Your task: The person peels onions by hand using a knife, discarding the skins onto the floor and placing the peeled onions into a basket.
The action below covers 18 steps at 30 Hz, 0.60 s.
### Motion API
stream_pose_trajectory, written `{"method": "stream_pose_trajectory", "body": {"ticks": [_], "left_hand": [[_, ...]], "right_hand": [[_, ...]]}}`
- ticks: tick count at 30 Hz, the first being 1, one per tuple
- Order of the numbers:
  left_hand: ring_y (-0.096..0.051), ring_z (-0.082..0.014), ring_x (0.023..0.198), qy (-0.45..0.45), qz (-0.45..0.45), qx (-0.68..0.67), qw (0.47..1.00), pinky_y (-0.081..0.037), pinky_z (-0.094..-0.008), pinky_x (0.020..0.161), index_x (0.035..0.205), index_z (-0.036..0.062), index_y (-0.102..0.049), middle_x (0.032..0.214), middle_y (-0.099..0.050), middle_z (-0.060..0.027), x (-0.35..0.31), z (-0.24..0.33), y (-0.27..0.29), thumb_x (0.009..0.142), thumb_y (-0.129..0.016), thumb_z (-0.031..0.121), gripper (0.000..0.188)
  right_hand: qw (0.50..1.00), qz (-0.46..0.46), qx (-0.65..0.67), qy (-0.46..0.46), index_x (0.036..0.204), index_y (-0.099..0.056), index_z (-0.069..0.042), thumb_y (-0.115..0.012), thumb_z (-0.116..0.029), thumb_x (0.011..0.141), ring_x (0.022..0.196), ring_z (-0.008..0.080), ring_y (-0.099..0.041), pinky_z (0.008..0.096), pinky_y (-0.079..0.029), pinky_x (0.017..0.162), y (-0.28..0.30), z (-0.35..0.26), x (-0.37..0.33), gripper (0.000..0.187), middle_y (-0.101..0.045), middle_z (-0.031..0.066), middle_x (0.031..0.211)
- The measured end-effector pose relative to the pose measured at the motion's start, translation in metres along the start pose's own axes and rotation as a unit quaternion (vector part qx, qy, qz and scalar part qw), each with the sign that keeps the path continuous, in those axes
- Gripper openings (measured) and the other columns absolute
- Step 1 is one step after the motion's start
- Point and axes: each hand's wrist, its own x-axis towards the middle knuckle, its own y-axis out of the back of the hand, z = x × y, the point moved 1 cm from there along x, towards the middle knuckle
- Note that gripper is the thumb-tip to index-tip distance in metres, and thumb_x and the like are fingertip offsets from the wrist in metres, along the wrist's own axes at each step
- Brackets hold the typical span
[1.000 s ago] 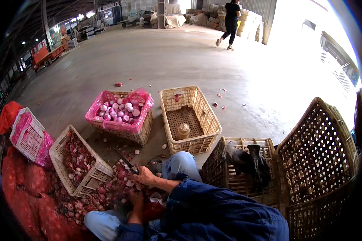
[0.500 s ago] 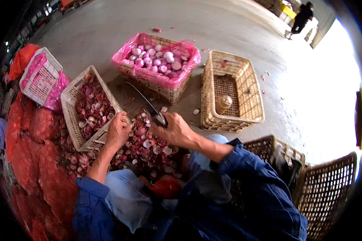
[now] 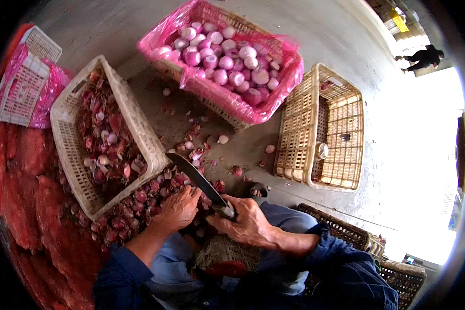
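Note:
My right hand (image 3: 245, 223) grips the handle of a long dark knife (image 3: 194, 177), whose blade points up and to the left over a heap of red onions (image 3: 139, 206) on the floor. My left hand (image 3: 178, 209) rests palm down on that heap, fingers curled around onions beside the blade. Whether it holds one onion is hidden by the fingers. Both sleeves are dark blue.
A white basket (image 3: 70, 150) of onion skins stands at the left. A pink-lined basket (image 3: 289, 77) of peeled onions sits ahead, a tan basket (image 3: 305, 129) with one onion to the right. Red mesh sacks (image 3: 31, 206) line the left. Dark crates (image 3: 346, 232) lie at lower right. A person (image 3: 423, 57) walks far off.
The view has tilted down and moved closer to the heap. My left hand has gone from raised beside the white basket down onto the onions; the knife stays in my right hand.

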Motion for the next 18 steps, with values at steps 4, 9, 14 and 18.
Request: {"method": "stream_pose_trajectory", "body": {"ticks": [4,9,14,18], "left_hand": [[-0.063,-0.037,0.101,-0.09,0.129,-0.119,0.98,-0.052,-0.0457,0.085,0.119,0.007,-0.062,0.117,-0.061,-0.0209,0.031,-0.016,-0.03,0.085,-0.063,0.025,0.039],[-0.062,-0.0366,0.103,0.052,0.049,-0.224,0.972,-0.052,-0.0456,0.084,0.113,0.0059,-0.064,0.115,-0.063,-0.0188,0.05,0.018,-0.025,0.085,-0.063,0.024,0.033],[-0.058,-0.0405,0.103,0.185,0.05,-0.174,0.966,-0.049,-0.0443,0.09,0.136,0.001,-0.044,0.118,-0.057,-0.025,-0.019,0.069,-0.029,0.086,-0.062,0.016,0.055],[-0.061,-0.036,0.096,0.26,0.041,-0.196,0.945,-0.052,-0.0429,0.08,0.133,0.0011,-0.047,0.116,-0.058,-0.0212,-0.102,0.109,-0.012,0.085,-0.062,0.011,0.051]], "right_hand": [[0.997,0.069,0.034,0.024,0.113,-0.062,0.001,-0.071,-0.018,0.085,0.077,0.0163,-0.063,0.0336,-0.052,0.07,-0.009,0.01,0.024,0.035,-0.068,0.0149,0.084],[0.996,0.069,-0.03,0.049,0.126,-0.055,0.001,-0.066,-0.021,0.088,0.088,0.0359,-0.066,0.0415,-0.051,0.074,0.006,0.019,0.02,0.045,-0.066,0.0276,0.099],[0.981,0.172,-0.043,0.078,0.115,-0.061,-0.003,-0.069,-0.017,0.086,0.088,0.0343,-0.068,0.0402,-0.054,0.075,0.011,0.046,-0.015,0.033,-0.067,0.021,0.096],[0.977,0.209,-0.048,-0.001,0.117,-0.059,-0.002,-0.07,-0.02,0.086,0.082,0.0328,-0.069,0.0369,-0.055,0.07,0.027,0.043,-0.088,0.037,-0.068,0.0199,0.093]]}}
